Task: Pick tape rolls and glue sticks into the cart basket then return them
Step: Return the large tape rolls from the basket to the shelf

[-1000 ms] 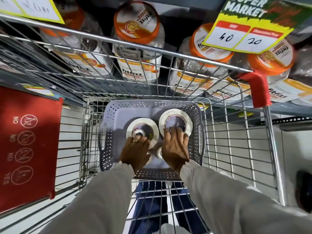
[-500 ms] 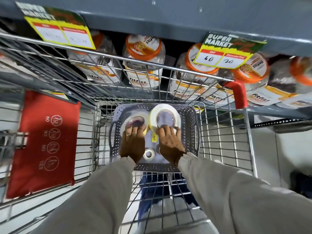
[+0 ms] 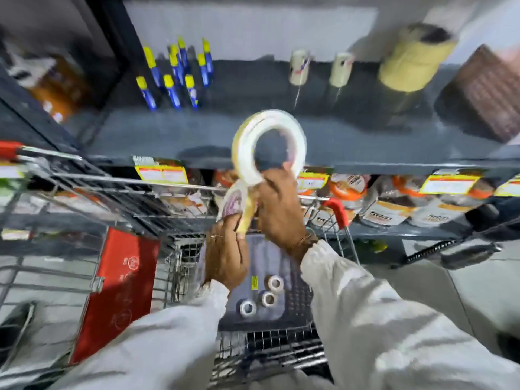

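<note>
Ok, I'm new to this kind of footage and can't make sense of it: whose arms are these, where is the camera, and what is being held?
There is no machine here. A person wears a wide-angle camera on the head, looking forward and down, so you see their own two arms in pale sleeves. This is the single view.

The right hand grips a large white tape roll, raised in front of the dark shelf. The left hand holds a second tape roll, tilted, just below it.

Under the hands stands a wire shopping cart with a grey plastic basket inside. Three small tape rolls lie in the basket.

On the shelf stand blue and yellow glue sticks. The picture is blurred by motion.
</note>
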A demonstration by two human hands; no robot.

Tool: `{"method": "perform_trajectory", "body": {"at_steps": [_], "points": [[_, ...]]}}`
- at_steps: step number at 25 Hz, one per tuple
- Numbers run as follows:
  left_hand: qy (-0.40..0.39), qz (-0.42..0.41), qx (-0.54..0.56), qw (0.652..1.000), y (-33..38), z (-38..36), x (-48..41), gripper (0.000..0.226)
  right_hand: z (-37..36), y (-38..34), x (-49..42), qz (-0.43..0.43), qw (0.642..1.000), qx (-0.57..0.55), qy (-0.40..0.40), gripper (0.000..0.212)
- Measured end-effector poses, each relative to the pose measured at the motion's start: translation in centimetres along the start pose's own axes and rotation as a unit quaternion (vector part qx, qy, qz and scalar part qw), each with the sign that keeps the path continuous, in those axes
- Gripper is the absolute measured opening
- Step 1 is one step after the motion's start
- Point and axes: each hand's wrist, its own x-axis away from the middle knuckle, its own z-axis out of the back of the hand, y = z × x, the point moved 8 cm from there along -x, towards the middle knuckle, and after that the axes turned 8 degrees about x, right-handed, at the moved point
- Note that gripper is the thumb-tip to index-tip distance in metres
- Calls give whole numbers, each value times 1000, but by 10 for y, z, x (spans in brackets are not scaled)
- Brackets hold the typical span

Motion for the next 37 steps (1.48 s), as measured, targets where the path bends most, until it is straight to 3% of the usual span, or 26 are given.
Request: {"method": "perform_trajectory", "body": {"at_steps": [3, 5, 11, 16, 22, 25, 30, 33, 35, 37], "points": [[24, -85, 36, 995, 58, -20, -74, 37, 78, 29, -53, 32, 982, 121, 144, 16], [33, -146, 4, 989, 99, -49, -127, 33, 110, 67, -74, 3, 968, 182, 172, 21], [-28, -268, -96, 958, 155, -157, -183, 47, 149, 180, -88, -111, 953, 263, 98, 44], [-41, -260, -113, 958, 165, -204, -199, 44, 157, 245, -97, -143, 940, 307, 30, 47], [-64, -260, -135, 954, 167, -233, -207, 45, 164, 288, -108, -157, 938, 307, 19, 41], [-82, -262, -142, 951, 166, -245, -210, 60, 159, 301, -107, -175, 936, 305, -15, 45], [-109, -293, -136, 940, 177, -263, -215, 66, 150, 310, -104, -192, 937, 288, -47, 41], [-119, -305, -122, 937, 184, -273, -217, 70, 161, 305, -106, -173, 951, 256, 9, 42], [-127, -310, -109, 936, 189, -280, -218, 68, 185, 300, -104, -193, 957, 185, 113, 41], [-140, -322, -99, 931, 197, -292, -215, 61, 210, 307, -88, -271, 930, 77, 236, 46]]}}
